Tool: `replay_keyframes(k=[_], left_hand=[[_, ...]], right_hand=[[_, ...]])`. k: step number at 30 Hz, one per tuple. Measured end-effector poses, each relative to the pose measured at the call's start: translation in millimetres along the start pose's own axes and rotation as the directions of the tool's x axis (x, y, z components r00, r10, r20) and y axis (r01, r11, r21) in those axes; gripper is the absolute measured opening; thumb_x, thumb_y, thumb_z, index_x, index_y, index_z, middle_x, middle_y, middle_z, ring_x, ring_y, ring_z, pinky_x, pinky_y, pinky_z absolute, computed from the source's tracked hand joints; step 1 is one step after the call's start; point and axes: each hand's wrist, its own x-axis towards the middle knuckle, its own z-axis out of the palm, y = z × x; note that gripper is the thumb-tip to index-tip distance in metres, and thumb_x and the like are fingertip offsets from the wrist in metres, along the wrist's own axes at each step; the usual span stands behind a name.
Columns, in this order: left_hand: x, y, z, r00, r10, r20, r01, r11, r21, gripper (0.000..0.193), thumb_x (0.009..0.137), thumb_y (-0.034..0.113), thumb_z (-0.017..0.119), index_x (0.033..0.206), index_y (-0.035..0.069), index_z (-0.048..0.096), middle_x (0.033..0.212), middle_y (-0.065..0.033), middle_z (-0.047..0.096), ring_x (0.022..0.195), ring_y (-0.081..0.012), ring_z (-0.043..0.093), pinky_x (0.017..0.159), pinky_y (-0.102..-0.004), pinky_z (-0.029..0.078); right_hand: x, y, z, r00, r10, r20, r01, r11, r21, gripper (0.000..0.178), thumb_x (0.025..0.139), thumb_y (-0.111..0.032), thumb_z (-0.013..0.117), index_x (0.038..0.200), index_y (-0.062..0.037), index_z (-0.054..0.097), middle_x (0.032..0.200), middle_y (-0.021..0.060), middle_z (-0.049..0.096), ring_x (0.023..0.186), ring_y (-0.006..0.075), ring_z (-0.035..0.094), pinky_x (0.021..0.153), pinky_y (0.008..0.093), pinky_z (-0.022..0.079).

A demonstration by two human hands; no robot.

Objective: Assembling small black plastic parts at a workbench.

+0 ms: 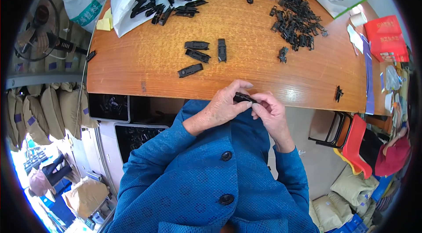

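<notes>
A small black plastic part (244, 97) is held at the table's front edge, above my lap. My left hand (225, 104) pinches its left end between thumb and fingers. At its right end, my right hand (271, 111) closes thumb and fingertips on it. My fingers cover much of the part. Beyond my hands, several similar long black plastic pieces lie on the brown table (158, 63): one upright-lying piece (222, 50), a slanted piece (190, 70) nearest me, and a pair (197, 50) side by side.
A white bag (125, 11) spills black parts (165, 6) at the back left; a heap of small black parts (294, 17) spreads at the back right. Red boxes (387, 39) stand far right. Bins of parts (140, 138) sit below the table. A red chair (355, 145) stands right.
</notes>
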Motion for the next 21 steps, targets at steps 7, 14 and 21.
replay_keyframes(k=[7,14,21], left_hand=[[-5.2,17.3,2.5,0.999,-0.039,-0.031,0.032,0.981,-0.191,0.044,0.091,0.007,0.061,0.13,0.005,0.043,0.093,-0.0023,0.055,0.09,-0.0088,0.054,0.083,-0.0257,0.047],[-3.0,17.9,2.9,0.994,0.048,-0.101,-0.069,0.974,-0.217,0.038,0.089,0.007,0.063,0.125,0.006,0.049,0.096,-0.0029,0.058,0.089,-0.0102,0.056,0.083,-0.0278,0.048],[37.0,34.2,-50.4,0.673,0.727,-0.136,-0.125,0.294,0.947,0.021,0.076,0.013,0.069,0.096,0.015,0.066,0.09,-0.0029,0.061,0.104,-0.0228,0.054,0.095,-0.0503,0.033]], right_hand=[[1.3,11.4,2.2,0.978,0.208,0.014,-0.191,0.865,0.463,0.02,0.086,-0.008,0.068,0.102,-0.0017,0.059,0.083,0.0046,0.06,0.06,0.0103,0.056,0.05,0.0212,0.046],[14.7,2.0,4.1,0.984,0.177,-0.02,-0.153,0.896,0.417,0.017,0.087,-0.008,0.067,0.1,-0.0015,0.059,0.083,0.0068,0.063,0.062,0.0113,0.058,0.052,0.0228,0.049],[45.7,13.8,2.2,0.971,-0.14,-0.196,0.127,0.989,-0.075,0.006,0.089,-0.004,0.062,0.094,-0.0007,0.059,0.077,-0.0009,0.049,0.063,0.0074,0.049,0.056,0.0194,0.04]])
